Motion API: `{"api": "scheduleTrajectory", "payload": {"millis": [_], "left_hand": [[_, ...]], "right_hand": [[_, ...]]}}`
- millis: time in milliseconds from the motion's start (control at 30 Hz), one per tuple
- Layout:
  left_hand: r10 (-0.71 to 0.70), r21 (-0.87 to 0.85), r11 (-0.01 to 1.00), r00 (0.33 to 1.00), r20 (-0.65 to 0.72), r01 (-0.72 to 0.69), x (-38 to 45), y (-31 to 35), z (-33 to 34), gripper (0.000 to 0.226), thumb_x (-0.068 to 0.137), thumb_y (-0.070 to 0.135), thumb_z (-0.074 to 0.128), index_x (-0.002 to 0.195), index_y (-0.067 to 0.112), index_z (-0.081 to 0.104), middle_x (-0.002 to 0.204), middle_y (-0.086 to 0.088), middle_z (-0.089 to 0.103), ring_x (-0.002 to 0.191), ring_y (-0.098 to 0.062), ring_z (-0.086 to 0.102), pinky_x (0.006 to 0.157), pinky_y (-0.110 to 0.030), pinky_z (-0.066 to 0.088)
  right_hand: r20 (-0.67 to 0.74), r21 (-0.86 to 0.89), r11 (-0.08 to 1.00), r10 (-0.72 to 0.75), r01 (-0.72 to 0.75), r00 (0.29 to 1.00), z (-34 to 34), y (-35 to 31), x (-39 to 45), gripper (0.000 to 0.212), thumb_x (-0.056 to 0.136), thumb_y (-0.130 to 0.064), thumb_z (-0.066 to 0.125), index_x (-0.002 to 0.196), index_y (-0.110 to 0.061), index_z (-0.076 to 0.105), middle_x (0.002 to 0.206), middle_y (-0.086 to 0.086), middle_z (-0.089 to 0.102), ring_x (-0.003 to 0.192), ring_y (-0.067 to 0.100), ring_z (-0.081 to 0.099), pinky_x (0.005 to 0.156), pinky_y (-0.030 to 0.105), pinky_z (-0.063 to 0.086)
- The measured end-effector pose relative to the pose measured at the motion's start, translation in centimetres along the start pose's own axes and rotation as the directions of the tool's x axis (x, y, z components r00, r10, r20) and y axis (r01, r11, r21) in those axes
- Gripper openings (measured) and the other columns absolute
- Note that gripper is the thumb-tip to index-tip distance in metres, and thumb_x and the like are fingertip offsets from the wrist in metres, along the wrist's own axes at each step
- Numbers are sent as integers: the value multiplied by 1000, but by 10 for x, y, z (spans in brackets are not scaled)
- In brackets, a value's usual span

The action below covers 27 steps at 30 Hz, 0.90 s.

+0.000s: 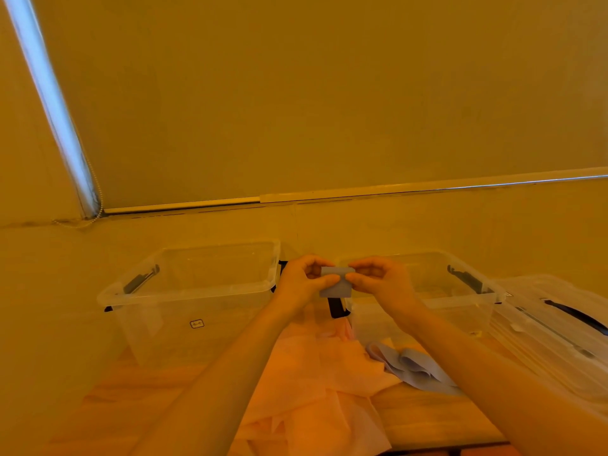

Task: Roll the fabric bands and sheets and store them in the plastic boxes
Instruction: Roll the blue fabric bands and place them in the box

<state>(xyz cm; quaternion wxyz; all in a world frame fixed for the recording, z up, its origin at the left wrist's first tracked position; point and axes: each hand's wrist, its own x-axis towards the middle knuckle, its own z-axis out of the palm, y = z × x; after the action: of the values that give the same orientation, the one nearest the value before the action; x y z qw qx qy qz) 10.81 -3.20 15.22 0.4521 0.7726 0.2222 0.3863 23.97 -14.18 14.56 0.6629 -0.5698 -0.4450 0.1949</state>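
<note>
Fingers of both my hands pinch a small grey-blue fabric band [336,282], held up in the air between two clear plastic boxes. On my left hand [304,282], thumb and curled fingers close on the band's left edge; on my right hand [378,283], thumb and fingers close on its right edge, thumbs almost meeting in front. What I hold is a short, flat, folded or partly rolled piece; I cannot tell which.

Below my forearms, on the wooden surface [427,416], lies a crumpled pale pink fabric sheet [316,383], spreading toward the near edge. Just right of it, partly under my right forearm, lies a loose heap of grey-blue fabric bands [411,366].

Toward the far edge stand the boxes, both open-topped with dark latch handles: the left plastic box [184,291] behind my left forearm, the right plastic box [460,291] behind my right hand. At the right edge lie clear box lids [559,330] with a dark handle. A drawn window blind [329,93] fills the background.
</note>
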Motion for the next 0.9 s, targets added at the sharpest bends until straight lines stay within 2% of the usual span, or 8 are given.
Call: {"api": "scheduleTrajectory", "payload": {"millis": [133, 300, 400, 533, 633, 767, 900], "left_hand": [[12, 9, 1000, 1000, 13, -12, -1, 2, 1, 24, 79, 3, 73, 94, 18, 62, 87, 7, 61, 82, -10, 60, 64, -14, 50], [-2, -10, 1000, 1000, 13, 3, -4, 2, 4, 19, 80, 10, 74, 89, 22, 61, 83, 7, 63, 76, -4, 60, 63, -13, 49], [-8, -14, 1000, 1000, 14, 8, -4, 2, 5, 20, 79, 11, 75, 92, 21, 62, 85, 5, 63, 79, -8, 61, 66, -16, 50], [18, -16, 1000, 1000, 14, -18, -2, 4, 6, 26, 79, 5, 74, 97, 19, 62, 91, 5, 64, 83, -5, 62, 67, -12, 50], [2, -33, 999, 1000, -4, -2, -2, 5, 6, 23, 79, 5, 74, 92, 20, 61, 87, 7, 64, 80, -5, 62, 65, -13, 50], [-12, -40, 999, 1000, -18, 12, -2, 4, 6, 24, 78, 7, 75, 83, 26, 61, 82, 8, 65, 76, -5, 62, 65, -14, 48], [-4, -41, 999, 1000, 12, 4, -2, 2, 4, 27, 78, 4, 74, 88, 27, 63, 90, 3, 67, 86, -13, 65, 73, -20, 52]], "right_hand": [[-7, 9, 1000, -5, 5, 1000, 0, 0, -1, 10, 86, -13, 68, 96, -10, 67, 86, 6, 69, 68, -1, 67, 62, 14, 52], [34, -44, 999, 14, -12, 999, -4, -2, -3, 28, 81, -7, 73, 107, -9, 65, 93, -5, 67, 74, -6, 65, 62, 10, 50], [29, -54, 999, 8, -6, 1000, -5, -2, -3, 28, 81, -2, 71, 109, -4, 65, 92, 0, 67, 77, -1, 63, 62, 9, 50], [5, -39, 999, 11, -11, 1000, -5, -2, -2, 20, 85, -9, 69, 105, -6, 66, 88, 0, 67, 74, 0, 62, 60, 7, 47], [3, -22, 1000, 21, -21, 1000, -5, 0, -2, 16, 87, -13, 67, 102, -8, 67, 86, -3, 67, 75, 0, 62, 61, 8, 49], [-8, 1, 999, 41, -41, 999, -5, 3, 0, 17, 87, -14, 67, 103, -9, 66, 89, 4, 68, 77, 6, 64, 63, 12, 53], [-14, 2, 999, 53, -53, 998, -5, 6, 1, 19, 85, -13, 69, 104, -8, 65, 88, 5, 68, 75, 6, 65, 64, 15, 55]]}}
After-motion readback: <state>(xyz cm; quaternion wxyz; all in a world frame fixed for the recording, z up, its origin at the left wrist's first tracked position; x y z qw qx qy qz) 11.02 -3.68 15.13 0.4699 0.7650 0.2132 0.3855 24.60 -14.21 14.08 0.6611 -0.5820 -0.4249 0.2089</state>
